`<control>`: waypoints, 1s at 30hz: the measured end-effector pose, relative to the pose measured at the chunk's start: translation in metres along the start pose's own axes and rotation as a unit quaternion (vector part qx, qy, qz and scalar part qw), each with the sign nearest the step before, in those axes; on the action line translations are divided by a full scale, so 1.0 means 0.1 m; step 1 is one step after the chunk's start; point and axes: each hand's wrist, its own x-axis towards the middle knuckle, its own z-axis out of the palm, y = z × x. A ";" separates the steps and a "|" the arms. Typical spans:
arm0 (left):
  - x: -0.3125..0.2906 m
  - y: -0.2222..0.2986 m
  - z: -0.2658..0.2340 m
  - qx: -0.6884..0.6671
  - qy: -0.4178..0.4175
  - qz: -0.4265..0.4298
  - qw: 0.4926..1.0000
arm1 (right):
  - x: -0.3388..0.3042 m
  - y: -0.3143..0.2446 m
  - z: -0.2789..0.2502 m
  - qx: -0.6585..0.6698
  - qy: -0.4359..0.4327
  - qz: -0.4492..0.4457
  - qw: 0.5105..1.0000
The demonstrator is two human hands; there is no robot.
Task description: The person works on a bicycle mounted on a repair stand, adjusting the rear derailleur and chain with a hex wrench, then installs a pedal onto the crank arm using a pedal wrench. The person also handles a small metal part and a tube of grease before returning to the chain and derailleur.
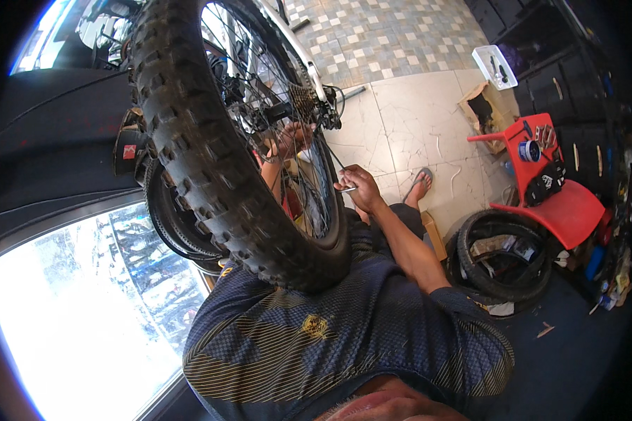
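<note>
A: Where's the bicycle wheel [196, 144]?
B: Right in front of the person's chest, its knobbly black tyre rising from the shirt [372, 330] toward the top of the view. Beside its hub sit the stacked sprockets [302, 103] and the rear derailleur [328, 116], near a white frame tube [315, 78].
A: And the hands?
B: The right hand [360, 188] is just outside the wheel, below the derailleur, its fingers curled round a slim tool [347, 189] with a silvery end. The left hand [291, 140] shows through the spokes, close to the hub. Spokes and parts hide it partly, so I can't tell whether its fingers grip anything.
A: What's further out?
B: A sandalled foot [420, 185] on the pale tiles [386, 123]. To the right, loose tyres [463, 245] lie in a pile near a red chair [572, 210] holding a small round tub [529, 150]. Beyond the chair are a cardboard box [498, 125] and a white tray [507, 78]. At the left, a bright glass pane [70, 302].
</note>
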 end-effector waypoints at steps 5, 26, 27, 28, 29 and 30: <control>0.02 -0.04 -0.02 -0.103 0.043 -0.029 0.993 | -0.06 0.02 0.10 -0.207 0.096 -0.111 0.967; -0.03 -0.10 -0.24 -0.033 0.020 -0.044 0.998 | -0.09 -0.14 0.12 -0.426 0.024 -0.182 0.886; 0.01 -0.11 -0.23 -0.019 0.023 -0.041 0.999 | -0.08 -0.14 0.10 -0.427 0.023 -0.193 0.883; 0.03 -0.13 -0.22 -0.032 0.020 -0.046 0.998 | -0.07 -0.15 0.09 -0.423 0.029 -0.182 0.887; 0.05 -0.14 -0.22 -0.044 0.019 -0.050 0.998 | -0.08 -0.15 0.08 -0.418 0.033 -0.170 0.892; 0.02 -0.13 -0.24 -0.057 0.017 -0.060 0.996 | -0.08 -0.14 0.08 -0.416 0.033 -0.161 0.894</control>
